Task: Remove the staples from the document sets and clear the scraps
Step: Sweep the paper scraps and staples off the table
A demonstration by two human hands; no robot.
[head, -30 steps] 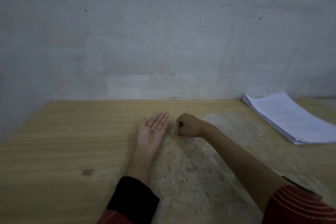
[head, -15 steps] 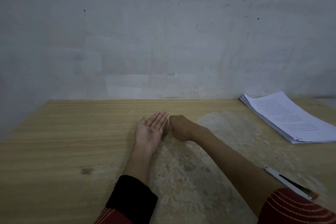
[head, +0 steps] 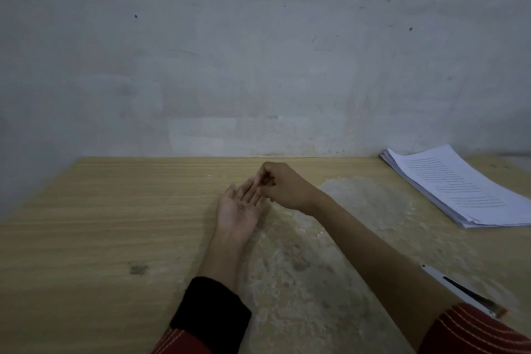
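My left hand (head: 238, 211) lies palm up on the wooden table (head: 115, 210), fingers stretched, with a few tiny dark staple scraps (head: 242, 206) resting in the palm. My right hand (head: 283, 185) hovers just above the left fingertips, its fingers pinched together; whether a scrap sits in the pinch is too small to tell. A stack of printed document sheets (head: 457, 184) lies at the table's far right, away from both hands.
A white, flat tool with a dark slot (head: 459, 290) lies on the table near my right elbow. A pale worn patch (head: 359, 198) spreads over the middle of the tabletop. A grey wall (head: 258, 52) stands right behind the table's far edge.
My right hand has lifted off the table beside the left palm and moved over the left fingertips, fingers pinched. The left hand stays palm up in place.
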